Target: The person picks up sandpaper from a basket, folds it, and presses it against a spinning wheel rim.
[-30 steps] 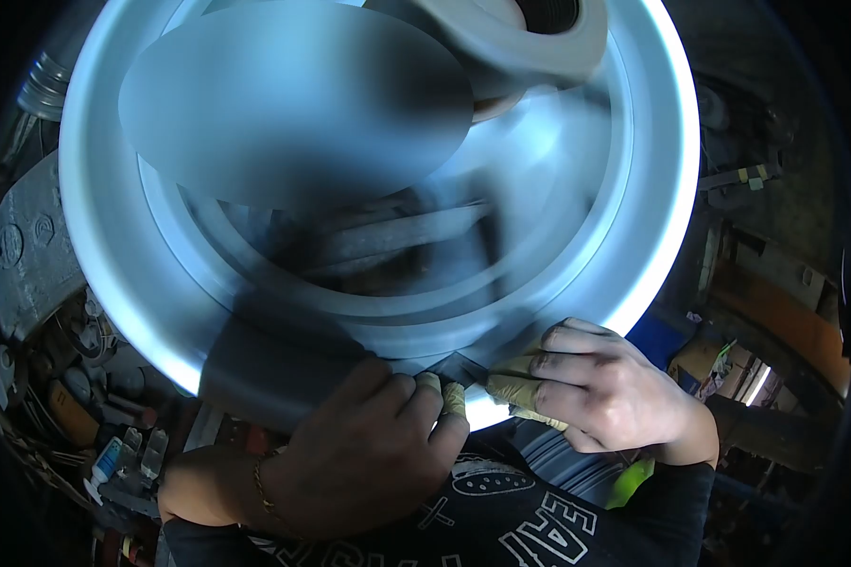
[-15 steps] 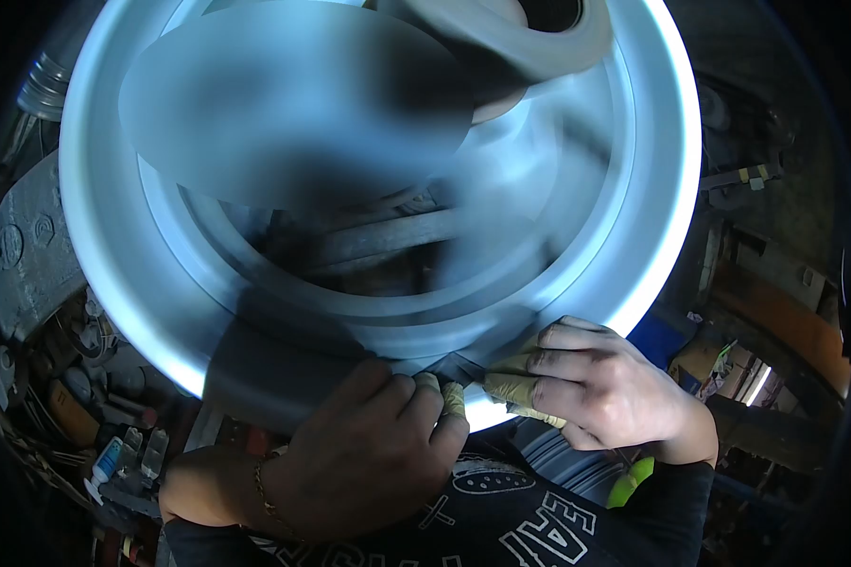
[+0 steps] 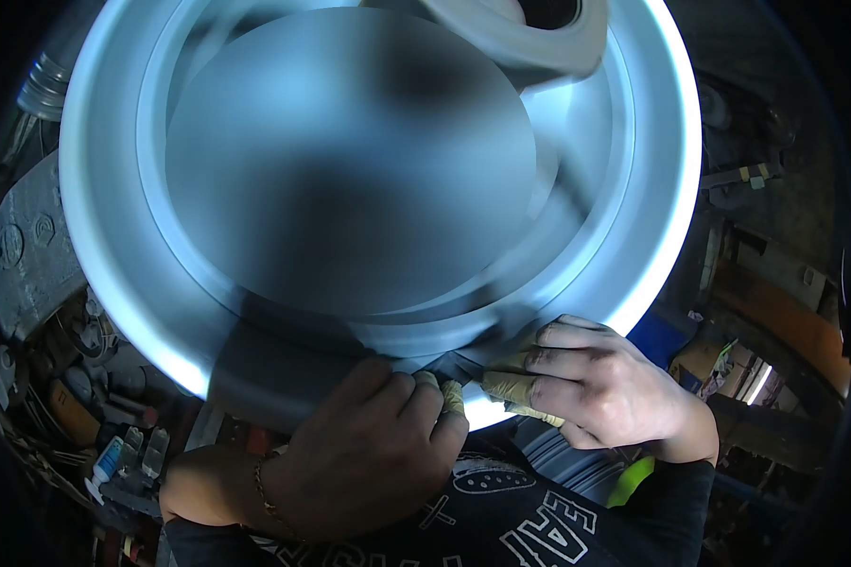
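A large, pale metal wheel rim (image 3: 113, 217) fills the upper middle of the head view, with a smooth, shiny lip. At its near edge, my left hand (image 3: 378, 435) is closed, thumb and fingers pinching a small dark folded sheet (image 3: 452, 367) that looks like sandpaper. My right hand (image 3: 600, 387) is closed from the other side, its fingertips on the same sheet. Both press it against the rim's near lip. Yellowish tape wraps several fingers. What lies under the fingertips is hidden.
A smeared grey oval (image 3: 350, 170) hides most of the rim's centre. A beige part with a dark opening (image 3: 548, 47) overhangs the top. Left are a grey metal casting (image 3: 33, 241) and a blue-and-white bottle (image 3: 109, 460). An orange-brown panel (image 3: 775, 317) stands right.
The smeared oval has shifted right and down, covering more of the rim's opening. Both hands and the dark sheet have hardly moved. The beige part sits slightly differently at the top.
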Demonstrator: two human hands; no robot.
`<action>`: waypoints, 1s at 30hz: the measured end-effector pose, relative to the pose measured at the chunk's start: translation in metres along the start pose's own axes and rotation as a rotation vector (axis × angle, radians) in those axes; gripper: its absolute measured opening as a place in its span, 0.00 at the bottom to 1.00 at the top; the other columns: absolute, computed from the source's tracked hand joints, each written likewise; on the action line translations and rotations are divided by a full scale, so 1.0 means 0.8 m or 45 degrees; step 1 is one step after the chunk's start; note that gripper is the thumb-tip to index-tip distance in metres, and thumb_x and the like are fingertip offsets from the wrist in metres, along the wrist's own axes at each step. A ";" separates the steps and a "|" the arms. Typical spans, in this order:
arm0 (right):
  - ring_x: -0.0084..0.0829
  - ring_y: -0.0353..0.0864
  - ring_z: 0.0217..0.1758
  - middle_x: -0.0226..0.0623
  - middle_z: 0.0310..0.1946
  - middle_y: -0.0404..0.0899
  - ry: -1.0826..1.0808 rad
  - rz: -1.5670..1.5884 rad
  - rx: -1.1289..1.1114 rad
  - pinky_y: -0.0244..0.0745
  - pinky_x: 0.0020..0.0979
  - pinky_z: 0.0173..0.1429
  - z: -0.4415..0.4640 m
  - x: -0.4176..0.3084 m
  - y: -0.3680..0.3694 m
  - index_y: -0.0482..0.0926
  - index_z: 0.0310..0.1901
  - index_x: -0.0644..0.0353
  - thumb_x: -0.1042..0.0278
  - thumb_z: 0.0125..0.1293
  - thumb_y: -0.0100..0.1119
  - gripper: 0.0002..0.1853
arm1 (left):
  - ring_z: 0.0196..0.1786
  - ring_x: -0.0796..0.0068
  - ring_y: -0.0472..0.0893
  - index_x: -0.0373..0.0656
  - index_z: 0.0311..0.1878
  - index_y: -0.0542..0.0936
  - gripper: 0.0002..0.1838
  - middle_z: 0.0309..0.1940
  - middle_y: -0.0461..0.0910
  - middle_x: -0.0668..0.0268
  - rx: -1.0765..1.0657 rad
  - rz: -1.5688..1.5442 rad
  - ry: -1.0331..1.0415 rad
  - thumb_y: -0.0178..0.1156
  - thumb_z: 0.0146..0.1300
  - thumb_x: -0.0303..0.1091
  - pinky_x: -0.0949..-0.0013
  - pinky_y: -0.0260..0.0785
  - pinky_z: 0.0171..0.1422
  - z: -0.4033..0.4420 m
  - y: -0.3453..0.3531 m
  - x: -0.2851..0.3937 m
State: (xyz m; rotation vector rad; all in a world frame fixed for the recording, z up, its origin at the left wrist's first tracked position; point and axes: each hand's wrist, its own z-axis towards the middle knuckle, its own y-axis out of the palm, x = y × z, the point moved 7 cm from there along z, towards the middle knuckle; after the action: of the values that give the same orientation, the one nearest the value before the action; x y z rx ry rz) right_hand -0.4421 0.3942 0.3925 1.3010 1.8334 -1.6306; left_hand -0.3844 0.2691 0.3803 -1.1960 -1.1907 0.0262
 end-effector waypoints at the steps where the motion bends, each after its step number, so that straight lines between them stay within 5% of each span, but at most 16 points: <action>1: 0.40 0.81 0.46 0.44 0.42 0.85 -0.004 -0.020 0.003 0.79 0.36 0.56 0.001 -0.001 0.000 0.84 0.40 0.67 0.76 0.45 0.64 0.17 | 0.38 0.69 0.78 0.39 0.38 0.83 0.09 0.36 0.79 0.61 -0.032 -0.016 -0.003 0.60 0.56 0.31 0.63 0.71 0.47 -0.001 0.001 -0.001; 9: 0.40 0.81 0.46 0.44 0.41 0.85 -0.024 -0.061 0.043 0.79 0.35 0.55 0.001 -0.001 0.001 0.85 0.40 0.67 0.76 0.45 0.64 0.16 | 0.38 0.68 0.78 0.40 0.35 0.82 0.07 0.34 0.78 0.62 0.018 0.009 -0.003 0.60 0.56 0.32 0.62 0.70 0.47 0.000 0.002 0.001; 11: 0.44 0.81 0.38 0.46 0.34 0.83 -0.008 -0.019 0.124 0.82 0.41 0.48 0.003 0.000 -0.001 0.82 0.28 0.66 0.79 0.35 0.58 0.13 | 0.38 0.68 0.78 0.40 0.35 0.82 0.07 0.34 0.77 0.62 0.021 0.003 -0.006 0.60 0.56 0.32 0.62 0.70 0.47 0.000 0.003 0.001; 15: 0.44 0.81 0.38 0.46 0.33 0.83 -0.015 -0.025 0.113 0.82 0.41 0.47 0.003 -0.001 -0.003 0.81 0.26 0.65 0.79 0.34 0.58 0.12 | 0.38 0.68 0.77 0.40 0.34 0.82 0.06 0.33 0.77 0.62 0.036 0.009 -0.010 0.60 0.56 0.32 0.63 0.70 0.47 -0.002 0.003 0.000; 18: 0.40 0.81 0.44 0.44 0.38 0.85 -0.011 -0.021 0.038 0.80 0.35 0.53 0.003 0.000 0.000 0.85 0.40 0.68 0.77 0.46 0.64 0.16 | 0.38 0.68 0.77 0.41 0.34 0.82 0.06 0.33 0.77 0.63 0.020 0.010 -0.009 0.60 0.56 0.32 0.63 0.70 0.47 -0.002 0.003 0.000; 20: 0.44 0.81 0.38 0.47 0.33 0.83 -0.016 -0.025 0.097 0.82 0.42 0.47 0.003 0.000 0.000 0.80 0.25 0.65 0.79 0.33 0.58 0.10 | 0.38 0.68 0.77 0.41 0.34 0.81 0.06 0.33 0.77 0.63 0.018 0.014 -0.007 0.61 0.56 0.32 0.63 0.70 0.47 -0.001 0.003 0.000; 30: 0.45 0.81 0.39 0.47 0.35 0.83 -0.023 -0.033 0.081 0.82 0.41 0.47 0.002 -0.001 -0.003 0.79 0.25 0.65 0.78 0.34 0.58 0.10 | 0.40 0.67 0.78 0.40 0.35 0.82 0.07 0.35 0.79 0.61 0.016 -0.005 -0.016 0.61 0.56 0.32 0.62 0.70 0.48 -0.001 0.002 0.000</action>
State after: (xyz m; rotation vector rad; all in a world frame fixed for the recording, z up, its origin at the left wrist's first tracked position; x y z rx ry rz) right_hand -0.4445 0.3928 0.3940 1.2894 1.8086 -1.7216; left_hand -0.3832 0.2695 0.3788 -1.1839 -1.2022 0.0377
